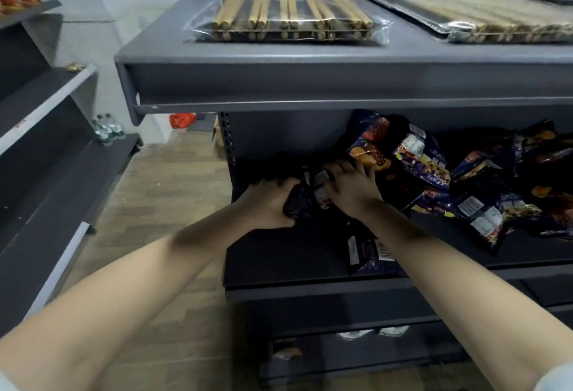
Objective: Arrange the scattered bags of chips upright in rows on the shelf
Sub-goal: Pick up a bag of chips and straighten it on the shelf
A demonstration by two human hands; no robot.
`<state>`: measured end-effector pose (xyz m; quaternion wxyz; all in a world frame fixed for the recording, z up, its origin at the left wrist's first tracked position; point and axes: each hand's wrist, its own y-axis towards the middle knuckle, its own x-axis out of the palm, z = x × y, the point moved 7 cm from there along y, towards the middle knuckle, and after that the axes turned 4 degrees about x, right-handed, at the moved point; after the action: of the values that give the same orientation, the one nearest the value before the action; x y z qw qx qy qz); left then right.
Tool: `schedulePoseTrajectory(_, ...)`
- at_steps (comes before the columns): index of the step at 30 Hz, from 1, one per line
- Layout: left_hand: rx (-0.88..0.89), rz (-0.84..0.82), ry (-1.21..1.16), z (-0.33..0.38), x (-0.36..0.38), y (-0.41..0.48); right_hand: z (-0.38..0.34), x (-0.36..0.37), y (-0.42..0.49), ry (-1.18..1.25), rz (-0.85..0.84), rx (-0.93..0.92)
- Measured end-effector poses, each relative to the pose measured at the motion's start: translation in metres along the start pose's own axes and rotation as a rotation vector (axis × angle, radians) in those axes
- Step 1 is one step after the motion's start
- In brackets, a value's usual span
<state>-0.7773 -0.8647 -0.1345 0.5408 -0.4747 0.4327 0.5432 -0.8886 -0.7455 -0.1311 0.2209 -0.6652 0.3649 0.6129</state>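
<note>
While left hand [266,204] and right hand [353,192] clutch one chip bag [305,200], fingers [336,169] curled, loose bags [434,167] heaped beside

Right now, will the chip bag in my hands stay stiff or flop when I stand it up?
Probably floppy: the bag crumples where the left hand and right hand grip it. Likely light, judging by its thin glossy film. It may tip when stood up; the other bags lie slumped on the shelf.
</note>
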Motion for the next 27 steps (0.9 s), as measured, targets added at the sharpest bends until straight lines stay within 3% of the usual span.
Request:
schedulePoseTrajectory(5, -0.083, 0.103, -0.529, -0.018, -0.056, -0.009, -0.014, -0.037, 0.01, 0.173, 0.086, -0.02)
schedulePoseTrajectory(9, -0.161, 0.019, -0.844, -0.031, -0.074, -0.019, -0.021, -0.044, 0.016, 0.271, 0.039, -0.035)
schedulePoseTrajectory(15, -0.304, -0.09, -1.323, -0.05, -0.07, -0.031, -0.033, -0.044, 0.016, 0.704, -0.076, 0.017)
schedulePoseTrajectory(18, -0.37, -0.118, -1.308, -0.062, -0.066, -0.035, -0.041, -0.036, 0.013, 0.985, -0.279, 0.079)
schedulePoseTrajectory(21, -0.476, -0.188, -1.172, -0.073, -0.059, -0.041, -0.054, -0.033, 0.007, 1.126, -0.427, 0.01)
schedulePoseTrajectory(27, -0.535, -0.432, -1.011, -0.069, -0.041, -0.047, -0.087, -0.03, -0.007, 1.09, -0.555, -0.191)
